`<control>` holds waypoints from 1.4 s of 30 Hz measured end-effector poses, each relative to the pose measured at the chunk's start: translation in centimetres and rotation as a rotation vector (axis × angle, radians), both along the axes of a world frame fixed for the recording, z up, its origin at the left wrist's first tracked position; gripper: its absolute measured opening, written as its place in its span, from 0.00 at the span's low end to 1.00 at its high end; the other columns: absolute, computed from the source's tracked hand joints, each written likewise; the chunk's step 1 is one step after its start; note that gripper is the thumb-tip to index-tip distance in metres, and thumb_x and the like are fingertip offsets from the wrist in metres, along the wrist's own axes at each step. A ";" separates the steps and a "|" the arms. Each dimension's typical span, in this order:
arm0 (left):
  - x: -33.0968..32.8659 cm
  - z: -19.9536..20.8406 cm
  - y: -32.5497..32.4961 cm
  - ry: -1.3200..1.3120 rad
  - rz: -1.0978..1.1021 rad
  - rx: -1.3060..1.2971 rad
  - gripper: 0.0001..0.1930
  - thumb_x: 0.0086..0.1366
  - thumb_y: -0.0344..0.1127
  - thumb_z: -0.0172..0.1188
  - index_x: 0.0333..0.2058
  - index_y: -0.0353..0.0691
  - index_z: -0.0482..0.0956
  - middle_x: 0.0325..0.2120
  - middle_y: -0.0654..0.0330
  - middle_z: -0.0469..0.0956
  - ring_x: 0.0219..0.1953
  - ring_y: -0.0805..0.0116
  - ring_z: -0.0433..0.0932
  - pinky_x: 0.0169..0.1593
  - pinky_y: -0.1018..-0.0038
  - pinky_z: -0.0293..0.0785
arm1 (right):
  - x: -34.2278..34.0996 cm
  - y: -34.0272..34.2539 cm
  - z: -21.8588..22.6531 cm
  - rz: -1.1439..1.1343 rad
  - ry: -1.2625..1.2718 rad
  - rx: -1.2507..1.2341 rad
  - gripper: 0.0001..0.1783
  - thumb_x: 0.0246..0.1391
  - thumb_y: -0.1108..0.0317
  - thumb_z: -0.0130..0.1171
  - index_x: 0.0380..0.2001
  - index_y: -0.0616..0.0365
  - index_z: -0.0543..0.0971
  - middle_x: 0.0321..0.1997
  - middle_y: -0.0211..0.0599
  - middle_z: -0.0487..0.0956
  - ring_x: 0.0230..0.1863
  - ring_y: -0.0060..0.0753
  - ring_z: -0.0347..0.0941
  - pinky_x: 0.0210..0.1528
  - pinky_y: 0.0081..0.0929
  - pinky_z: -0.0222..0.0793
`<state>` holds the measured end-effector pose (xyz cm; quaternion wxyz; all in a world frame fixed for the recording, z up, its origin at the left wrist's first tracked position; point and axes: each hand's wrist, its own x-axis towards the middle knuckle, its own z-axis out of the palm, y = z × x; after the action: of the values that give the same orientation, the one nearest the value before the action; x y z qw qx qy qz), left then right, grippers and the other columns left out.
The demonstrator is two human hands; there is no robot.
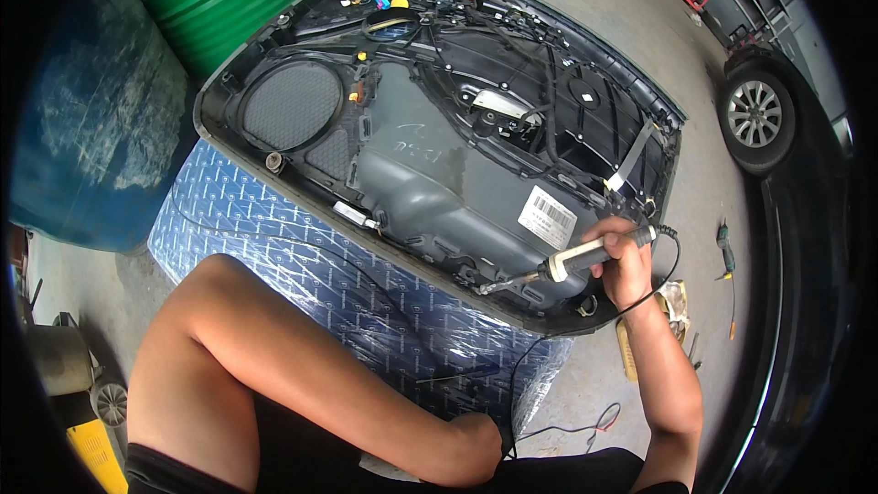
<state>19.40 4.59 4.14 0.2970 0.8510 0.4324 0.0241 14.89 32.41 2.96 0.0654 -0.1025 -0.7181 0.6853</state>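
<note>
In my right hand (626,262), fingers wrapped round it, is a soldering iron (576,259) with a cream and dark grey handle. Its metal tip points left and meets or hovers close over the near edge of a car door panel (430,160); contact is hard to tell. A black cable (675,265) runs from the handle's rear and loops down past my wrist. My left arm is bent across the front, and my left hand (474,450) is low near my lap, its fingers hidden. The panel lies inner side up, showing a speaker grille (293,105), wiring and a white label (548,217).
Beneath the panel is a support wrapped in blue patterned film (274,238). A blue drum (101,110) and a green drum (229,0) stand at left. On the right are a dark car with its wheel (756,113) and a power tool (725,252) on the floor.
</note>
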 end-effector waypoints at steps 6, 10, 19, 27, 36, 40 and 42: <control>0.5 -0.1 0.6 0.044 -0.040 -0.080 0.12 0.61 0.35 0.55 0.35 0.47 0.89 0.37 0.56 0.86 0.42 0.59 0.85 0.37 0.57 0.81 | -0.2 -0.9 0.6 -0.013 0.031 -0.003 0.18 0.53 0.62 0.51 0.31 0.69 0.80 0.22 0.39 0.77 0.19 0.22 0.68 0.22 0.21 0.62; 0.6 -0.1 0.6 0.054 -0.050 -0.096 0.12 0.61 0.35 0.55 0.36 0.47 0.89 0.38 0.56 0.86 0.43 0.59 0.85 0.37 0.57 0.81 | -0.5 -1.0 0.5 0.007 -0.001 0.033 0.18 0.53 0.62 0.51 0.31 0.69 0.80 0.22 0.38 0.78 0.19 0.22 0.68 0.22 0.20 0.63; 0.4 -0.1 0.5 0.056 -0.068 -0.100 0.13 0.61 0.35 0.56 0.38 0.48 0.89 0.40 0.56 0.86 0.45 0.59 0.85 0.38 0.56 0.82 | -0.2 -1.8 1.3 -0.052 -0.021 0.047 0.17 0.53 0.63 0.50 0.30 0.69 0.80 0.21 0.38 0.78 0.17 0.22 0.67 0.19 0.21 0.62; 0.8 0.2 0.5 0.086 -0.034 -0.126 0.13 0.62 0.35 0.56 0.39 0.48 0.89 0.41 0.56 0.86 0.46 0.59 0.84 0.39 0.57 0.81 | -0.3 -3.2 1.9 -0.141 -0.084 0.104 0.17 0.54 0.63 0.50 0.31 0.68 0.81 0.21 0.37 0.78 0.18 0.19 0.69 0.19 0.18 0.63; 1.1 -0.1 0.5 0.062 0.011 -0.143 0.13 0.61 0.34 0.57 0.40 0.48 0.89 0.40 0.55 0.86 0.45 0.59 0.84 0.39 0.56 0.81 | -0.2 -4.0 2.9 -0.209 -0.107 0.117 0.17 0.55 0.63 0.50 0.31 0.67 0.81 0.21 0.35 0.78 0.17 0.18 0.69 0.18 0.17 0.63; 1.1 -0.1 0.5 0.075 -0.017 -0.143 0.12 0.60 0.34 0.57 0.39 0.47 0.89 0.40 0.55 0.86 0.45 0.59 0.84 0.39 0.57 0.81 | -0.2 -3.9 2.6 -0.170 -0.117 0.138 0.17 0.55 0.63 0.50 0.30 0.67 0.81 0.21 0.35 0.78 0.17 0.18 0.69 0.18 0.17 0.63; 0.9 -0.1 0.3 0.067 -0.015 -0.116 0.11 0.60 0.34 0.58 0.37 0.46 0.88 0.38 0.55 0.86 0.43 0.59 0.84 0.38 0.58 0.81 | -0.2 -4.0 2.5 -0.185 -0.117 0.131 0.17 0.55 0.63 0.50 0.30 0.67 0.81 0.21 0.35 0.78 0.17 0.18 0.69 0.18 0.18 0.63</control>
<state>20.31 4.86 4.03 0.3313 0.8360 0.4363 -0.0318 14.69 28.38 5.49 0.0929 -0.2034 -0.7515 0.6207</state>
